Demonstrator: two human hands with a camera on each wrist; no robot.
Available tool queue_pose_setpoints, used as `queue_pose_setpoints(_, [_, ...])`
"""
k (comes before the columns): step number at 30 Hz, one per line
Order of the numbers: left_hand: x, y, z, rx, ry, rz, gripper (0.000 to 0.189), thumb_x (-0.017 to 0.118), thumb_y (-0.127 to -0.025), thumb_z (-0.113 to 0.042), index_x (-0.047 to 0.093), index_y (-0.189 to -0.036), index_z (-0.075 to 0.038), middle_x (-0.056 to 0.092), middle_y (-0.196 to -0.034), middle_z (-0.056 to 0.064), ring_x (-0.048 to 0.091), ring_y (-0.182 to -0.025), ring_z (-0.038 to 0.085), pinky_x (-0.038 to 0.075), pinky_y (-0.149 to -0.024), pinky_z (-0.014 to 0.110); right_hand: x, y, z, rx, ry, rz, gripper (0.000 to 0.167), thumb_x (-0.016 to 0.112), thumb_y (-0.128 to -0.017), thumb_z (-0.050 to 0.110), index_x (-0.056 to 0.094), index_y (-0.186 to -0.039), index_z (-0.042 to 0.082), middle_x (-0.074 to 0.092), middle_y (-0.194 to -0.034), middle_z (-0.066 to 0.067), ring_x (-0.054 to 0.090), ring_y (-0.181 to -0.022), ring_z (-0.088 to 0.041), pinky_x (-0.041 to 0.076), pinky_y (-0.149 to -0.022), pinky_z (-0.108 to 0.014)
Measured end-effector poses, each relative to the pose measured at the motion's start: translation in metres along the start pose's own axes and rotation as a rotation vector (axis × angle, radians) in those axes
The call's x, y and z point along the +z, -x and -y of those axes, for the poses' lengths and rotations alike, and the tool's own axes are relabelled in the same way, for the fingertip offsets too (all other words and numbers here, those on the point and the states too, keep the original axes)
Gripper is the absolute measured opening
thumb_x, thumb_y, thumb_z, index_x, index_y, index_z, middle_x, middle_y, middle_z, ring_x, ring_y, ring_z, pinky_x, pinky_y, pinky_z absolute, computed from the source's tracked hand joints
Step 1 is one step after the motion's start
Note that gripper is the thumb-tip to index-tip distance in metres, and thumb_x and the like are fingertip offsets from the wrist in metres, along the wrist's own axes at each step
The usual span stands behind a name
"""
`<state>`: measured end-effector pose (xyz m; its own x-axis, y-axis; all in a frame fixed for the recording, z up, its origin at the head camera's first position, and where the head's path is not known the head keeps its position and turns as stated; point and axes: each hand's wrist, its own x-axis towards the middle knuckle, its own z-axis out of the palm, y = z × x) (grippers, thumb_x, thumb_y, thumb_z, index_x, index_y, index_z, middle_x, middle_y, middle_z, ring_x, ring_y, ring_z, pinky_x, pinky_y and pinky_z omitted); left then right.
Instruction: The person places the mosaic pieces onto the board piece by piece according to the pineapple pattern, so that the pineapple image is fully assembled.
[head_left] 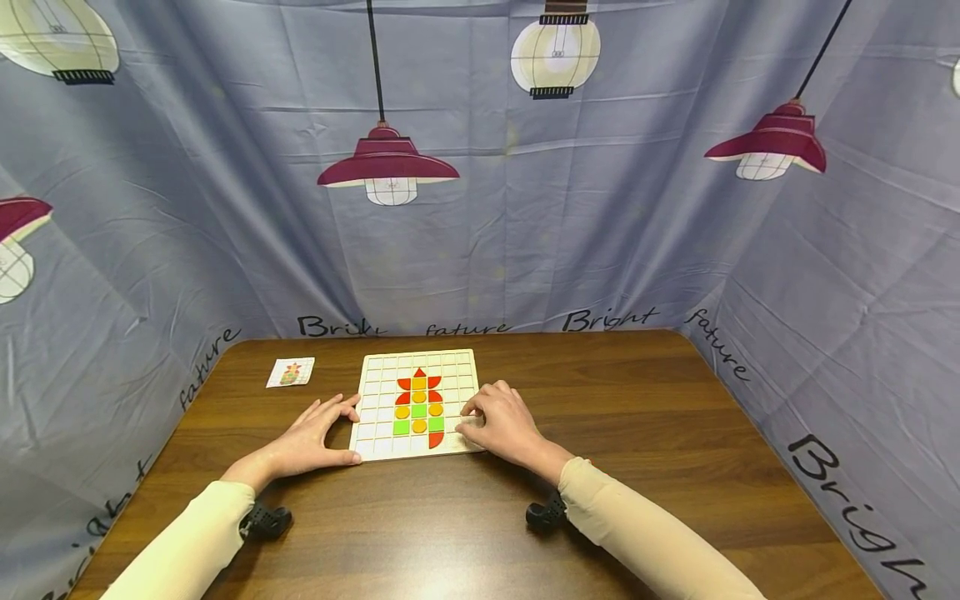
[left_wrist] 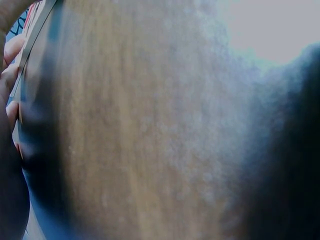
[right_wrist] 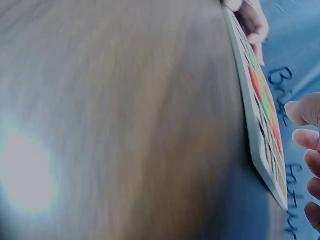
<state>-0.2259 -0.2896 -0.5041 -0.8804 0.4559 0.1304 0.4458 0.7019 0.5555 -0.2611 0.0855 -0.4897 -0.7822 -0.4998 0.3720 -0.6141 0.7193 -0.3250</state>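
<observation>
A white gridded board [head_left: 378, 379] lies on the table, bearing red, orange and green flat pieces set out like a pineapple. A red quarter-round piece [head_left: 437, 439] sits lowest, under a green square [head_left: 437, 424]. My left hand [head_left: 307, 437] spans the board's left edge, thumb near the front corner and fingertips at the side; the left wrist view shows fingers [left_wrist: 12, 112] against that edge. Over the board's right part is my right hand [head_left: 504, 423], thumb and index finger bent and apart, nothing visible between them. Its fingertips [right_wrist: 305, 137] show beside the board [right_wrist: 256, 135].
A small card [head_left: 291, 372] with a printed pineapple pattern lies at the back left of the brown wooden table [head_left: 420, 525]. Grey-blue curtains [head_left: 480, 250] printed with lamps and lettering hang around it. Each wrist carries a black device [head_left: 266, 521].
</observation>
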Motion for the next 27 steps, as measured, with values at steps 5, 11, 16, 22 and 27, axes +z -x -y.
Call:
queue_pose_setpoints(5, [0.001, 0.000, 0.000, 0.013, -0.007, -0.010, 0.054, 0.083, -0.080, -0.051, 0.056, -0.115, -0.019, 0.041, -0.159, 0.016, 0.028, -0.147, 0.048, 0.008, -0.119, 0.068, -0.018, 0.011, -0.024, 0.044, -0.008, -0.010, 0.027, 0.084, -0.082, 0.039, 0.077, -0.098, 0.019, 0.057, -0.082, 0.008, 0.046, -0.084, -0.013, 0.040, -0.075, -0.033])
queue_pose_setpoints(11, [0.000, 0.000, 0.000, 0.005, 0.002, -0.004, 0.054, 0.083, -0.080, -0.051, 0.056, -0.115, -0.019, 0.040, -0.160, 0.015, 0.027, -0.148, 0.048, 0.007, -0.119, 0.067, -0.037, 0.031, -0.051, 0.103, -0.008, 0.007, 0.032, 0.086, -0.082, 0.040, 0.078, -0.105, 0.019, 0.060, -0.088, 0.008, 0.049, -0.088, -0.014, 0.040, -0.078, -0.034])
queue_pose_setpoints(16, [0.000, -0.001, 0.001, -0.003, -0.014, 0.009, 0.055, 0.083, -0.081, -0.053, 0.056, -0.116, -0.020, 0.039, -0.160, 0.015, 0.027, -0.148, 0.047, 0.007, -0.119, 0.068, -0.048, 0.045, -0.065, 0.116, 0.037, 0.024, 0.034, 0.086, -0.081, 0.042, 0.079, -0.106, 0.021, 0.062, -0.092, 0.009, 0.050, -0.089, -0.014, 0.040, -0.078, -0.035])
queue_pose_setpoints(22, [0.001, -0.002, 0.001, 0.008, -0.024, 0.006, 0.056, 0.083, -0.080, -0.052, 0.056, -0.116, -0.019, 0.039, -0.160, 0.016, 0.027, -0.148, 0.048, 0.007, -0.119, 0.068, -0.051, 0.060, -0.072, 0.111, 0.077, 0.083, 0.039, 0.084, -0.081, 0.049, 0.079, -0.107, 0.021, 0.064, -0.096, 0.009, 0.050, -0.091, -0.015, 0.041, -0.079, -0.037])
queue_pose_setpoints(27, [0.001, -0.002, 0.000, 0.005, -0.025, 0.009, 0.055, 0.083, -0.080, -0.052, 0.056, -0.116, -0.019, 0.040, -0.160, 0.015, 0.027, -0.148, 0.047, 0.008, -0.119, 0.068, -0.048, 0.067, -0.072, 0.094, 0.098, 0.081, 0.039, 0.087, -0.076, 0.049, 0.079, -0.104, 0.023, 0.064, -0.095, 0.011, 0.051, -0.092, -0.016, 0.041, -0.078, -0.036])
